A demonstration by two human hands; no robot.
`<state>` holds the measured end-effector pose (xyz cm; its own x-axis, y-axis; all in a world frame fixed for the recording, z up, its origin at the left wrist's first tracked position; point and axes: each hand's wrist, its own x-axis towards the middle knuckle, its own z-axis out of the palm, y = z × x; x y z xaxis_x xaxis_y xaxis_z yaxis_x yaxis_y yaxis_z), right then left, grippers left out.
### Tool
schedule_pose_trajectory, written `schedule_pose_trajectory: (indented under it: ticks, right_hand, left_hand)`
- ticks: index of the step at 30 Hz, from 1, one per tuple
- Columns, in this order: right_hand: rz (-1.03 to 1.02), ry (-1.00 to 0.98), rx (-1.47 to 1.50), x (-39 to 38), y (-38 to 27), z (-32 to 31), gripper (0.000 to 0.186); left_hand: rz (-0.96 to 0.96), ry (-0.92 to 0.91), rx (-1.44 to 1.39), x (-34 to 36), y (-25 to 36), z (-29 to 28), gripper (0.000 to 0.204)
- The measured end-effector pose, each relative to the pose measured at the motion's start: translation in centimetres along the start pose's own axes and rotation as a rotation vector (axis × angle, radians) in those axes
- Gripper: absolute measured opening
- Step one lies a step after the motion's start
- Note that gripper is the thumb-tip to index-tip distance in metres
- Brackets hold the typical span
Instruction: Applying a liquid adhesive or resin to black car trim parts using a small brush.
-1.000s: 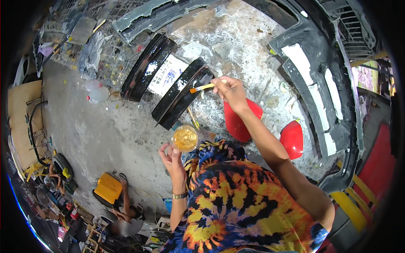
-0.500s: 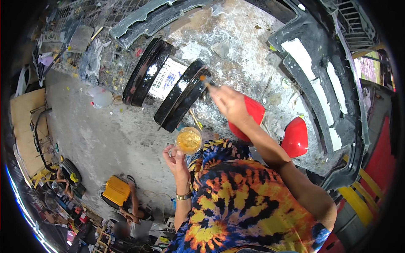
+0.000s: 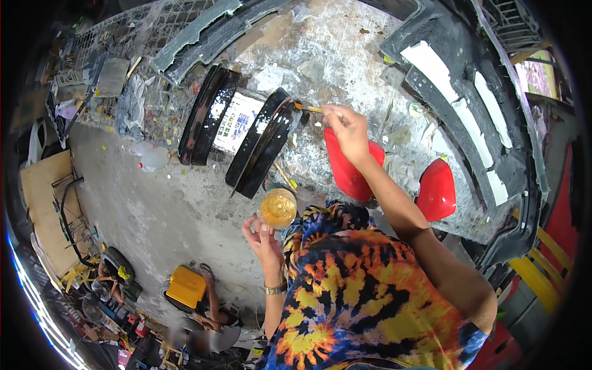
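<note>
My right hand (image 3: 349, 131) grips a paintbrush (image 3: 311, 108) by its handle. The orange-brown bristles meet the far right end of a glossy black curved mould (image 3: 258, 148). In my left hand (image 3: 264, 239) is a clear cup (image 3: 277, 208) of amber liquid, held near my waist just in front of the mould's near end. Left of that mould lies a second glossy black mould (image 3: 206, 117), with a printed white sheet (image 3: 237, 123) between the two. Under my right wrist is a red curved shell (image 3: 350, 166).
Another red shell (image 3: 437, 190) lies to the right. Beyond it, a large dark moulded part (image 3: 453, 132) with white strips borders the work surface. A dark trimmed piece (image 3: 206, 42) lies at the far side. A plastic jug (image 3: 154, 158) stands on the floor; people crouch at lower left near a yellow case (image 3: 187, 286).
The brush has shifted slightly and now lies more level, its bristles still at the mould's far end. My right hand has moved a little right. The left hand keeps the cup nearly in place.
</note>
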<state>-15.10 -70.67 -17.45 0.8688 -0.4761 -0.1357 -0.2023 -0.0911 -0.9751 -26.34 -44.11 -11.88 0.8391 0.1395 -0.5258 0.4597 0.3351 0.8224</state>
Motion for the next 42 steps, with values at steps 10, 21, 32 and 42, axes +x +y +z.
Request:
schedule_pose_trajectory:
  ticks: [10, 21, 32, 42]
  right_hand:
    - [-0.249, -0.24, -0.2, -6.8, -1.8, 1.7, 0.015]
    - [0.011, 0.138, 0.078, -0.5, 2.7, -0.3, 0.016]
    - [-0.099, 0.022, -0.195, -2.0, -1.8, -0.7, 0.018]
    - [-0.184, 0.014, -0.242, -4.0, -2.6, 0.2, 0.019]
  left_hand:
    - [0.001, -0.004, 0.019, 0.4, 0.3, 0.2, 0.04]
    - [0.011, 0.001, 0.007, 0.0, 0.3, 0.6, 0.04]
    - [0.011, -0.019, 0.029, 0.4, 0.4, 0.7, 0.036]
    - [0.02, -0.012, 0.031, 0.5, 0.8, 1.5, 0.036]
